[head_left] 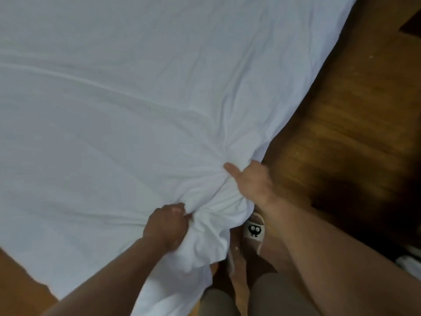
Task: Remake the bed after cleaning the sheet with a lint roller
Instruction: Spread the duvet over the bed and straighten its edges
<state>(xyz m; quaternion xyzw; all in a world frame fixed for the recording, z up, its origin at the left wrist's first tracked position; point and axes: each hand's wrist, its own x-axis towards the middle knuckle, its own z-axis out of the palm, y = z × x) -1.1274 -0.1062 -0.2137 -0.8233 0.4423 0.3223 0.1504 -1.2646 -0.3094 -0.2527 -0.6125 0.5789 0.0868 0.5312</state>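
We have the white sheet [136, 99] spread across the bed, with its near right corner gathered into a thick bunch that hangs off the bed's corner toward the wooden floor [341, 133]. Our left grip [166, 226] is curled tight round the lower part of the bunch. Our right grip [255, 183] clasps the upper part with the thumb laid flat along the cloth. Its fingers are hidden behind the fabric, so we judge they are wrapped round it rather than see it. The main risk is a hard or lopsided pull, which would drag the sheet off the far edges or deepen the long creases fanning out from the bunch across the bed. The loose tail under our left grip hangs close to the floor, where it could pick up fresh dust and undo the cleaning. Our slipper [254, 230] stands just beneath the bunch and could tread on the hanging cloth if we step in.
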